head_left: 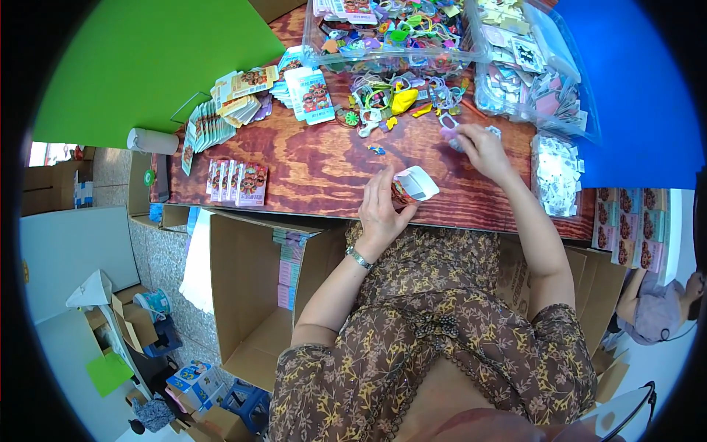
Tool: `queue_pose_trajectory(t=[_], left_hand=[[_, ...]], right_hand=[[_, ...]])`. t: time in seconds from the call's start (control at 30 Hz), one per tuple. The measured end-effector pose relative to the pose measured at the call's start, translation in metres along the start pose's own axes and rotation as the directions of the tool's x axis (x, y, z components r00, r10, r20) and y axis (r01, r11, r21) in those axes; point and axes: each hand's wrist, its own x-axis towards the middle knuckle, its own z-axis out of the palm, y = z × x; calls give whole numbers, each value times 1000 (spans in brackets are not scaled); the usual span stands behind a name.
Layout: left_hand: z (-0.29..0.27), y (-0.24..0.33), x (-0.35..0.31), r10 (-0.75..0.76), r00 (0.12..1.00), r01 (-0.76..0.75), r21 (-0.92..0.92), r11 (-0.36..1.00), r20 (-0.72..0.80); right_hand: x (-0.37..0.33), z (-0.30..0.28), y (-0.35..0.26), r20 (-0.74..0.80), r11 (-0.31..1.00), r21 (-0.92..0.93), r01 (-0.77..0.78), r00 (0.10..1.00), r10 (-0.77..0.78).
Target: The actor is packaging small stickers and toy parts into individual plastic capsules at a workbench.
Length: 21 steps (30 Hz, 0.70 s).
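Observation:
My left hand [380, 203] is closed around a small printed carton [417, 184], whose white end flaps stand open, near the front edge of the table. To its right, my right hand [482, 152] pinches a small lilac trinket [448, 132] just above the tabletop. A pale loop shows beside the trinket; its exact kind is too small to tell. Beyond my hands lies a loose pile of colourful trinkets [383, 99] with bands and loops, a yellow piece [403, 101] among them. One small blue and orange piece [376, 149] lies apart, nearer to me.
Clear plastic bins of trinkets [390, 57] and of flat cards [526, 110] stand at the back. Flattened cartons [210, 129] fan out on the left, with several filled-out boxes [239, 183] in a row. A bag of white pieces [556, 177] lies right. An open cardboard box [250, 272] stands below.

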Motion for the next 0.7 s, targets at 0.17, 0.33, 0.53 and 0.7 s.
queue_pose_trajectory(t=[0.17,0.33,0.53,0.7], left_hand=[[-4,0,-4,53,998,-54,-12,998,-24],[-19,-7,-12,50,996,-50,5,999,-68],[-22,-15,-17,-64,992,65,9,998,-108],[-20,-17,-11,-125,981,136,64,989,-150]], right_hand=[[26,46,-55,286,805,579,-133,957,-47],[52,113,-93,85,926,279,255,954,-289],[37,111,-97,34,938,94,332,941,-337],[43,24,-103,-82,932,315,177,984,-159]])
